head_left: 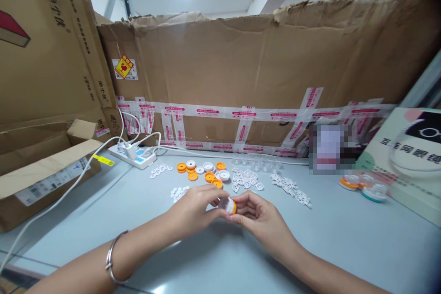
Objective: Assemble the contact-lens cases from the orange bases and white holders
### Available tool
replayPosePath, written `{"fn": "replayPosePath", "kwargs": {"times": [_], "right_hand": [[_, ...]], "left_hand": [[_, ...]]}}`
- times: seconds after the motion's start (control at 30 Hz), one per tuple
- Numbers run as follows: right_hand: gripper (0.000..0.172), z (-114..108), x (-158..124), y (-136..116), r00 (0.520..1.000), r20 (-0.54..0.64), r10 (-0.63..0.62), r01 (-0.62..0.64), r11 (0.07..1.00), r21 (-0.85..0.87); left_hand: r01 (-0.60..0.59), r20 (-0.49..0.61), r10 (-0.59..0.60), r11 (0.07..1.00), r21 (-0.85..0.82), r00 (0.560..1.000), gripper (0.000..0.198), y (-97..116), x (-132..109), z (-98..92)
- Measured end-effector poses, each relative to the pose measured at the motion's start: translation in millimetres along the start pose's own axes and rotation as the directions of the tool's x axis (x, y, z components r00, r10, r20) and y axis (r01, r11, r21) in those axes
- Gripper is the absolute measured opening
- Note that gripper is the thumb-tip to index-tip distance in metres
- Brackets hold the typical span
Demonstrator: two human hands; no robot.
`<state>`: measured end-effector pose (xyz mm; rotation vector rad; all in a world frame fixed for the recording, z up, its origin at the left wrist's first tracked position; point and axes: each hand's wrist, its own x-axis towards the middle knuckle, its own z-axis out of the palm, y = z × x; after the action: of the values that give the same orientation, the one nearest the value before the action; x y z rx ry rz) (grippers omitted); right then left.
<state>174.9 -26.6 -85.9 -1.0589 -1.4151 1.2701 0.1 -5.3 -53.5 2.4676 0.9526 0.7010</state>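
Between both hands, just above the table, is a small round piece with a clear or white dome and an orange rim. My left hand pinches its pale side, and a silver bangle circles that wrist. On the orange rim are the fingers of my right hand, also closed. Fingers partly cover the piece. Beyond them lie several orange rings and white rings. Small white discs sit near my left hand. White flat cut-out parts and clear domes lie farther back.
More white cut-out strips lie right of centre. Finished-looking domed pieces rest beside a printed box. A power strip with white cables stands back left, near an open carton. A large cardboard box walls the back.
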Motion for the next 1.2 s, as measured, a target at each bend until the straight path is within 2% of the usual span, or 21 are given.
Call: {"fn": "replayPosePath", "kwargs": {"times": [0.23,0.37,0.43,0.5,0.6,0.7,0.83,1.0,1.2], "right_hand": [[0.018,0,-1,2,1.0,-0.014,0.02,-0.02,1.0,0.019],[0.024,1,1,3,0.994,0.004,0.108,-0.108,0.984,0.143],[0.031,1,2,3,0.985,0.031,0.172,-0.175,0.962,0.209],[0.035,1,2,2,0.969,0.09,0.232,-0.248,0.931,0.268],[0.038,1,1,0,0.941,0.171,0.292,-0.335,0.879,0.339],[0.038,0,0,-2,0.93,0.198,0.31,-0.364,0.855,0.371],[0.036,0,1,1,0.93,0.205,0.305,-0.363,0.848,0.387],[0.038,1,2,6,0.932,0.185,0.313,-0.362,0.843,0.398],[0.042,1,0,9,0.922,0.197,0.333,-0.384,0.852,0.356]], "left_hand": [[-0.073,-0.045,0.074,0.997,0.023,0.996,0.021,-5,0,4.8],[-0.081,-0.031,0.08,0.996,-0.027,0.996,0.021,-7,1,3.9],[-0.007,-0.002,0.007,0.994,-0.111,1.0,0.02,-8,3,1.6],[0.121,0.063,-0.109,0.963,-0.242,0.992,0.022,-9,5,-0.6],[0.306,0.176,-0.256,0.867,-0.394,0.951,0.027,-10,7,-1.9],[0.367,0.187,-0.317,0.835,-0.41,0.93,0.029,-10,8,-0.4],[0.341,0.16,-0.301,0.858,-0.384,0.94,0.028,-11,8,1.4],[0.268,0.158,-0.229,0.911,-0.312,0.961,0.029,-9,6,0.2],[0.225,0.219,-0.181,0.955,-0.195,0.959,0.034,-7,2,-3.4]]}}
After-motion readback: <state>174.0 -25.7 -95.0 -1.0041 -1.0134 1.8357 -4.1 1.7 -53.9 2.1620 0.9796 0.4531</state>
